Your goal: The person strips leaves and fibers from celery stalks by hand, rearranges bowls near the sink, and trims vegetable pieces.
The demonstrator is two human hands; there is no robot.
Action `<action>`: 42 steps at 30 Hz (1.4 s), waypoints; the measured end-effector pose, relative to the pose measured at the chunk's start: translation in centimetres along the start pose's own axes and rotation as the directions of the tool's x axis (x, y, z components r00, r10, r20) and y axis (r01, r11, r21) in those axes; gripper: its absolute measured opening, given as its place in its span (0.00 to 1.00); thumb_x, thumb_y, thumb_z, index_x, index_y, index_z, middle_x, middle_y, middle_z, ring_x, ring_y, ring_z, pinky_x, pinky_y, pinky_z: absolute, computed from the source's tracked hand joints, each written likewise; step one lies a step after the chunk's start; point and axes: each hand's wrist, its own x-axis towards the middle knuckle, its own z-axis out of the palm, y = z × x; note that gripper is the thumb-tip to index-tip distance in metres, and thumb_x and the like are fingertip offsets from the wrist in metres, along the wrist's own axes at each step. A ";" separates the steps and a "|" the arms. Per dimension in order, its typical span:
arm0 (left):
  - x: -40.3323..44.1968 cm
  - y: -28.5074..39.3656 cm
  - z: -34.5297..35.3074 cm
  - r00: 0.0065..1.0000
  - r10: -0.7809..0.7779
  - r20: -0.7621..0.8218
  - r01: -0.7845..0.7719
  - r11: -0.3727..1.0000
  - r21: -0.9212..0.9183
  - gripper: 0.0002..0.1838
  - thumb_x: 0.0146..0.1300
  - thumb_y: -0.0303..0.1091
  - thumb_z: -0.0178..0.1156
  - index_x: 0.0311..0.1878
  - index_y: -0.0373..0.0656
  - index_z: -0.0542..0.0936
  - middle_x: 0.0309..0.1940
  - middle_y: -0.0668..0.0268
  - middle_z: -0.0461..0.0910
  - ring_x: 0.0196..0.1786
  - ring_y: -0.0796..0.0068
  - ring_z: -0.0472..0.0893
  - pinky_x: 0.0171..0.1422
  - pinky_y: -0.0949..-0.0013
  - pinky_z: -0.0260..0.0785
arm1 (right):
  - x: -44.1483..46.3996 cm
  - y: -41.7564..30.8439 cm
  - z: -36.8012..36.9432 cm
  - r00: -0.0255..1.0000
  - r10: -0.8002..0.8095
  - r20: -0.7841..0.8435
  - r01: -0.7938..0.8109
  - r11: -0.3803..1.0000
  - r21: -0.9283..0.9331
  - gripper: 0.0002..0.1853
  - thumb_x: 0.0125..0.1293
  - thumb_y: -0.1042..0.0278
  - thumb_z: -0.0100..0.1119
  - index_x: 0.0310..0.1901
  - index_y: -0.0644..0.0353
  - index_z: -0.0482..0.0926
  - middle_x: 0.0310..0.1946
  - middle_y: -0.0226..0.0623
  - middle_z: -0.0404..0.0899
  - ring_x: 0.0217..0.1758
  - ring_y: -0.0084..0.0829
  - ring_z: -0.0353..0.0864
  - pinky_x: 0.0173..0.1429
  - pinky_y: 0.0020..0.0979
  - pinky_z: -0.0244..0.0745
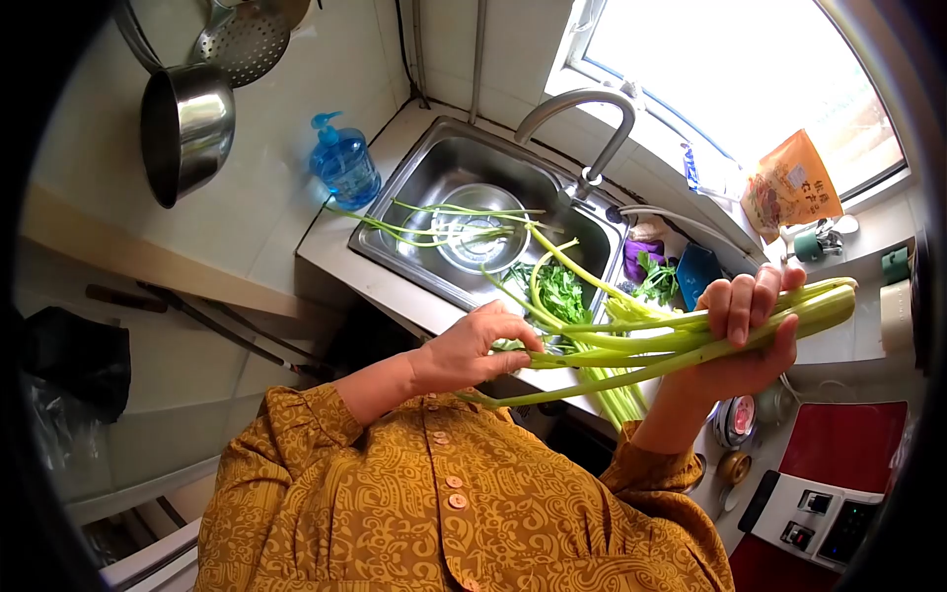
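Observation:
My right hand (747,314) is wrapped round the thick base of a bunch of celery (641,347), which lies sideways in front of my chest. Its stalks point left. My left hand (481,347) pinches the thin end of one stalk, fingers closed on it. Just beyond, plucked green leaves (560,294) lie in the near right part of the steel sink (395,202). Long thin stalks (419,237) stretch across a clear bowl (475,260) in the sink. More celery stalks (617,398) lie below the bunch, partly hidden by it.
A curved faucet (592,158) rises behind the sink. A blue pump bottle (345,166) stands at its left corner. Purple and green vegetables (643,259) sit to the right, near an orange packet (792,189). Steel pots hang on the left wall. A red-topped stove (843,444) is at lower right.

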 end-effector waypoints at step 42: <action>-3.2 -0.4 2.2 0.982 -0.085 -0.168 0.002 0.897 -0.443 0.10 0.67 0.17 0.44 0.35 0.36 0.75 0.27 0.65 0.75 0.24 0.82 0.75 0.28 0.76 0.68 | -1.1 -0.9 3.0 0.978 0.006 0.207 0.009 0.998 -0.070 0.19 0.71 0.67 0.49 0.60 0.60 0.59 0.26 0.32 0.66 0.18 0.23 0.70 0.21 0.24 0.64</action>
